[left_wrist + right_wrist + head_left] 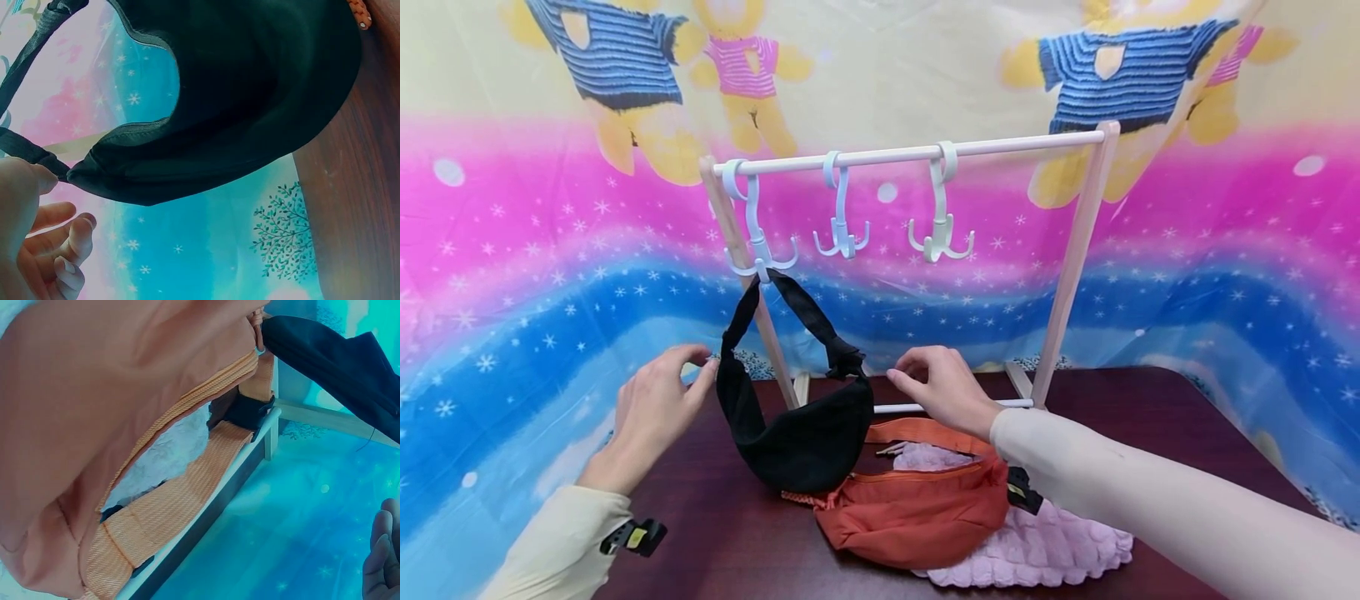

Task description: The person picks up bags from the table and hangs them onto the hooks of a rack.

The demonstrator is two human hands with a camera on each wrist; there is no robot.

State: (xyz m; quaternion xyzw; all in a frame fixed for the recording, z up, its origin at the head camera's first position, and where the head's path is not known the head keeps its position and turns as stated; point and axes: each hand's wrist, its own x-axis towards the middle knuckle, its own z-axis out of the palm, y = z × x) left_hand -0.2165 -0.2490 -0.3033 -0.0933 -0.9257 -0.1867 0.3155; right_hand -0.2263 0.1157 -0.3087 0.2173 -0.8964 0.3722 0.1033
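A black shoulder bag (808, 437) hangs by its strap (805, 308) from the leftmost white hook (760, 250) on a rack. Just left of the bag is my left hand (658, 408), its thumb and fingers parted. In the left wrist view the thumb (44, 179) lies right at the joint of strap and bag, while the other fingers stand apart from it. To the bag's right my right hand (943, 387) is raised, fingers loosely bent with nothing between them. Below that hand, an orange waist bag (917, 508) lies on the table.
The rack has a white rail (1022, 146) and wooden legs (1075, 267). Two more hooks hang there, a middle one (842, 237) and a right one (940, 237). A pink quilted bag (1052, 546) lies partly beneath the orange one on the dark table (700, 542). Behind is a printed cloth.
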